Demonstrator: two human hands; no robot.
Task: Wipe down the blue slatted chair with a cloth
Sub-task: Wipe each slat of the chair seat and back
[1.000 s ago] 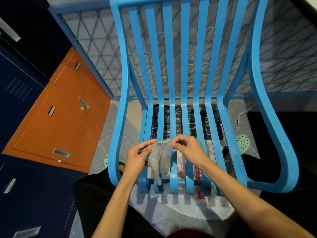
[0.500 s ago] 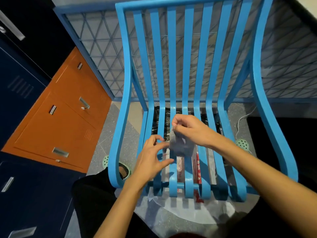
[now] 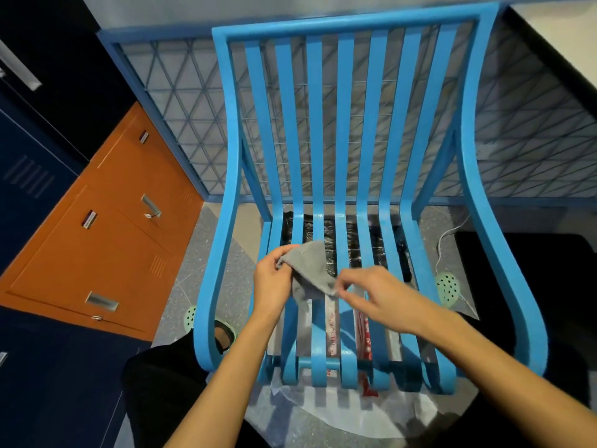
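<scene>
Over the blue chair (image 3: 345, 124), a grey cloth (image 3: 310, 270) in the pinching fingers of left hand (image 3: 271, 282) and right hand (image 3: 378, 295).

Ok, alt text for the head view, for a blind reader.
A left hand and a right hand hold a grey cloth over the seat slats of a blue chair. An orange cabinet stands at the left.
</scene>
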